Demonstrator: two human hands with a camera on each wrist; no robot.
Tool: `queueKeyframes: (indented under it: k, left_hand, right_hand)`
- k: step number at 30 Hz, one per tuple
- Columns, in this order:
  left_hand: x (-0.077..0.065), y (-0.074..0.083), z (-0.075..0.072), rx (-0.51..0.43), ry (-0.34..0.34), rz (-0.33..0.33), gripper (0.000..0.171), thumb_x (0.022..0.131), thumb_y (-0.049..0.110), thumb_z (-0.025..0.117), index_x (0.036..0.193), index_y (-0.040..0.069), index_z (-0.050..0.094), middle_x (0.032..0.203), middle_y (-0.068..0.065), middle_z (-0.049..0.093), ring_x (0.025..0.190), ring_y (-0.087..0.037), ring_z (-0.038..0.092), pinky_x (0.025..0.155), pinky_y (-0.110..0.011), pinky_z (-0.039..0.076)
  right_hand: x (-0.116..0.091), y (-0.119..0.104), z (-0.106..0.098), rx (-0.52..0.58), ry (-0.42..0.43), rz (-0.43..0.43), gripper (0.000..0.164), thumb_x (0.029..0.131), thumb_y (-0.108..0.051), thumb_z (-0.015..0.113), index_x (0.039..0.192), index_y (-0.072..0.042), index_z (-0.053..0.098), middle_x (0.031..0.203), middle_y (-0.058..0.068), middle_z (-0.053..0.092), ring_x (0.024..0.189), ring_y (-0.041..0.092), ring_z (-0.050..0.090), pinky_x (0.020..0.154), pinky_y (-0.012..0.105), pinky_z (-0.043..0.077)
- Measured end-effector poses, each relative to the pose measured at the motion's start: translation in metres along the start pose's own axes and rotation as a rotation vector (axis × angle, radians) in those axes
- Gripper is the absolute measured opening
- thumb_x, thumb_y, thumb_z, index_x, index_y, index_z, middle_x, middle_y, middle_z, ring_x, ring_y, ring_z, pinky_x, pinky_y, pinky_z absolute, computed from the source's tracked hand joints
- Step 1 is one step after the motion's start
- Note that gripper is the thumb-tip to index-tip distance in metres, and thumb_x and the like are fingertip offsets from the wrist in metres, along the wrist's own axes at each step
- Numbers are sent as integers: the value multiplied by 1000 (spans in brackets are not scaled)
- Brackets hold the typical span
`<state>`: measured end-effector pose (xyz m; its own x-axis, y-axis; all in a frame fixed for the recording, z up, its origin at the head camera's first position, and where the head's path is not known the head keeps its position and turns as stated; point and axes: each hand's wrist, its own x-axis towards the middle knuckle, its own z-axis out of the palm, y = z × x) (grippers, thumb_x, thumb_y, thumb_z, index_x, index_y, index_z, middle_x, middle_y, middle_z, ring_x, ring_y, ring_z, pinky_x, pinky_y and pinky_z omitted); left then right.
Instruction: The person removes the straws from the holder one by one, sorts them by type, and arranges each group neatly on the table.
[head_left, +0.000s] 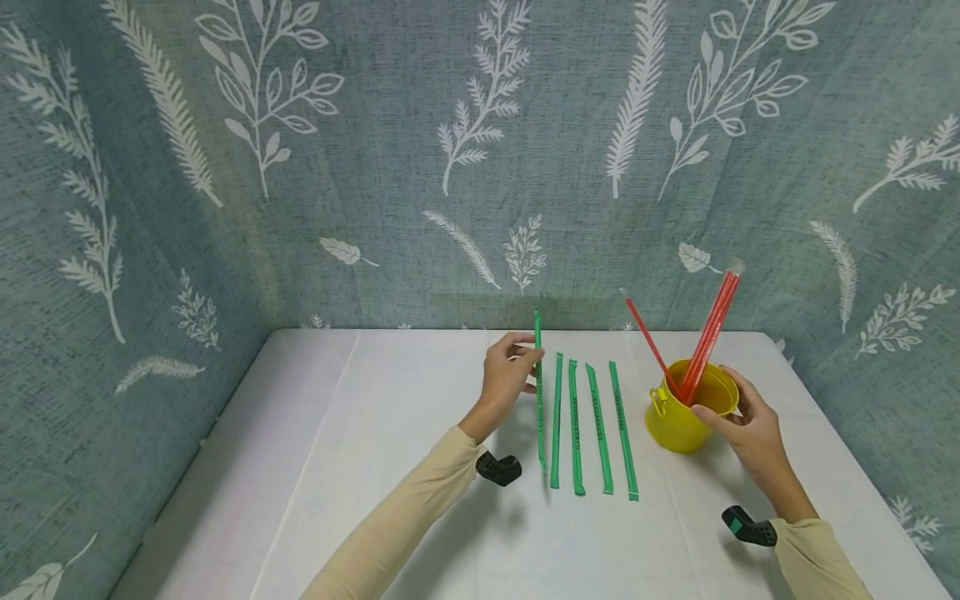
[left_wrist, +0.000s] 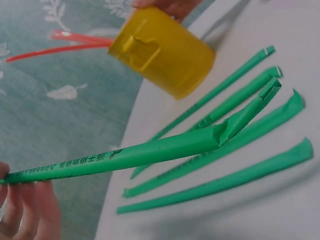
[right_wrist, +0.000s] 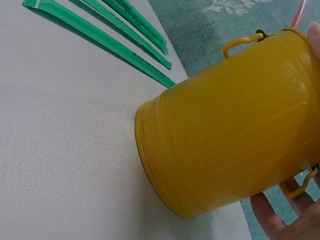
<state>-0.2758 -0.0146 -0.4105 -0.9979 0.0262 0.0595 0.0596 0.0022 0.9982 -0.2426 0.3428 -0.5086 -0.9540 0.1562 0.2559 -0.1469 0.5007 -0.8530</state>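
My left hand (head_left: 508, 375) pinches a green paper-wrapped straw (head_left: 539, 400) near its upper part. In the left wrist view this wrapped straw (left_wrist: 165, 151) hangs above the table, its far end folded and creased. To its right, several more green wrapped straws (head_left: 575, 429) lie side by side on the table. My right hand (head_left: 753, 429) grips a small yellow bucket (head_left: 678, 429) by its side and rim, fingers behind and thumb in front. Red straws (head_left: 710, 337) in clear wrapping lean out of the bucket, one of them apart to the left.
A white-covered table (head_left: 360, 467) spreads below both hands. Behind it and at the left stands a grey-green cloth (head_left: 390, 167) with white leaf prints. A small handle (right_wrist: 242, 44) juts from the bucket's side.
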Motion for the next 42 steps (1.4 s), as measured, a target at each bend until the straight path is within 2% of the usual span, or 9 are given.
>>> queueKeyframes:
  k: [6,13,19,27,31,42]
  left_hand:
    - [2,-11,-5,6,9,-41,27,83,16,60,109,9,57,85,-9,57,65,-25,57,54,-47,52]
    - [7,-25,-7,16,11,-98,25,81,18,62,105,11,59,85,-8,57,64,-24,58,56,-48,52]
    - [9,-38,-6,33,21,-133,29,81,16,62,108,7,58,83,-8,57,60,-20,58,52,-42,53]
    - [14,-52,-3,70,30,-197,27,81,17,62,106,8,59,83,-10,58,68,-28,60,47,-38,52]
    - [16,-58,-1,104,37,-202,25,81,15,62,104,7,59,82,-12,58,66,-28,60,46,-37,52]
    - [21,-75,3,235,47,-226,23,79,15,64,100,6,61,73,-8,57,51,-16,54,38,-32,49]
  right_hand:
    - [0,4,1,-9,8,2,69,78,-34,65,136,-36,26,132,-7,39,111,8,39,74,3,37]
    - [-1,-2,0,-23,-1,3,69,78,-34,65,136,-35,26,132,-6,39,110,8,39,74,3,37]
    - [-1,-2,0,-29,4,4,69,78,-35,64,136,-36,26,132,-7,39,110,8,39,75,3,37]
    - [1,3,1,-19,2,11,68,78,-36,64,135,-37,26,131,-7,39,110,9,38,75,4,37]
    - [2,3,2,-26,3,16,69,78,-37,64,135,-38,26,132,-8,39,110,9,38,75,4,37]
    - [-1,-2,0,-14,-2,2,69,79,-35,64,136,-36,26,132,-6,39,110,9,39,76,3,37]
